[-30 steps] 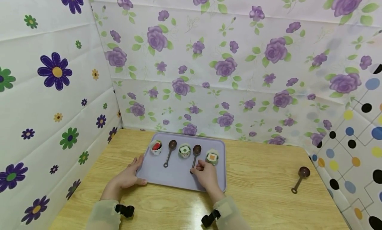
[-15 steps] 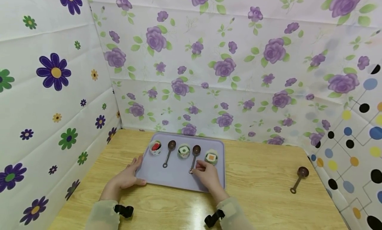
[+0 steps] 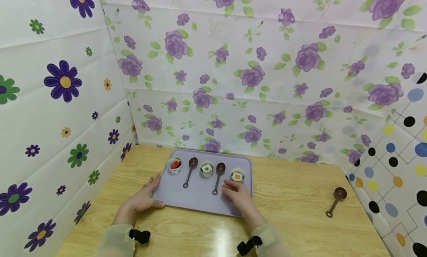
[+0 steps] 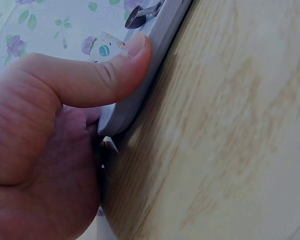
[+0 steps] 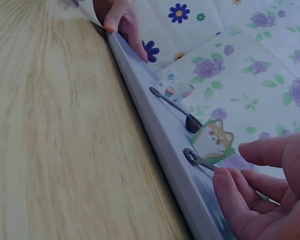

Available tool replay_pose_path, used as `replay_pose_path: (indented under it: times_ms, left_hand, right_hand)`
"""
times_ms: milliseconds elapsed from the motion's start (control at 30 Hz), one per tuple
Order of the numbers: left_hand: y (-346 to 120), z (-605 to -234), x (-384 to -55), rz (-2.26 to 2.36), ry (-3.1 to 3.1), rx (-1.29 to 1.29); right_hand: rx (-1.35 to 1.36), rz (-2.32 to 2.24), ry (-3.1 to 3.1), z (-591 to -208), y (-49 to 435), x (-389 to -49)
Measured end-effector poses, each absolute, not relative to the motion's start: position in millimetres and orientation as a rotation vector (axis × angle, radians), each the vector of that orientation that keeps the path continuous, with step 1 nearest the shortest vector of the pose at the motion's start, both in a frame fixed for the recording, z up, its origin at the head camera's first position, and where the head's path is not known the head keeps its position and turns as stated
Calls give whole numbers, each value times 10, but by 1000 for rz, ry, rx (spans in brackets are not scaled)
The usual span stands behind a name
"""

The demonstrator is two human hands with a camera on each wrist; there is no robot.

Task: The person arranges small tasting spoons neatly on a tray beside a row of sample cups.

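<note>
A lilac tray (image 3: 197, 200) lies on the table, bearing small patterned cups and brown-bowled measuring spoons in alternation. My left hand (image 3: 143, 197) rests against its near left corner, thumb along the front edge and fingers beside the left edge. Just right of the right-hand tray spoon (image 3: 220, 169) is my right hand (image 3: 239, 197), loosely bent and holding nothing. That spoon lies flat, its ring end toward me. To its left stands the middle cup (image 3: 207, 173), with a white and green piece inside. The right cup (image 3: 237, 170), with a white and orange piece, is partly behind my fingers.
Farther left on the tray are another spoon (image 3: 193, 162) and a cup (image 3: 174, 171) with a red piece. A third spoon (image 3: 340, 193) lies on the wooden table (image 3: 290, 197) at the right. Flowered cloth (image 3: 213, 101) hangs behind the table.
My right hand has let go of the right-hand tray spoon and shifted slightly right. The spoon stays on the tray. My left hand has kept its place at the corner.
</note>
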State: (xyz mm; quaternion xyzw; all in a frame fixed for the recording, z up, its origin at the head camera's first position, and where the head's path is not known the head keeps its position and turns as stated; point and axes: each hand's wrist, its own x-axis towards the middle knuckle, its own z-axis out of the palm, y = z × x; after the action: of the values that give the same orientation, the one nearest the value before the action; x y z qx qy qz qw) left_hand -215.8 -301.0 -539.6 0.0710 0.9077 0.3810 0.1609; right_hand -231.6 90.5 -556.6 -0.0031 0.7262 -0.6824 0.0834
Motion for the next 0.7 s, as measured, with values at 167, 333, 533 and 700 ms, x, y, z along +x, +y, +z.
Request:
replay_pose_path:
  times_ms: [167,333,533,700]
  left_hand:
    - [-3010,-5400,-2154,1093,2597,202]
    - [-3020,-5398,-2156,1095,2599,197]
    - [-3010,-5411,-2161,1097,2597,220]
    - [-2996,-5410,-2162,1095,2596,219]
  right_hand:
    - [6,-2125,2157,-5524,1053,-2314]
    - [69,-2167,2173,-5454,1293,-2318]
    - [119,-2157,2224,-5328,1762,-2243]
    - [187,-2150,2265,-5271,2294,-2156]
